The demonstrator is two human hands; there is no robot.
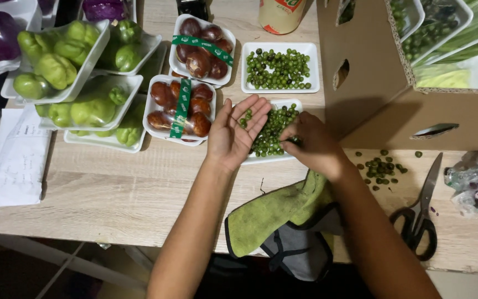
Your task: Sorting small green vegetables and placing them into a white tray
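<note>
Sorting small round green berries [272,130] on the white foam tray [297,103].
Your left hand [233,133] lies open, cupped; your right hand [311,145] pinches some berries, and these may roll off the wooden table [112,188].

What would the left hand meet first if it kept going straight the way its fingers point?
The left hand, palm up and open, points up and right over the near tray of small green berries. Straight on, it would likely reach the far berry tray first, though height is unclear.
</note>
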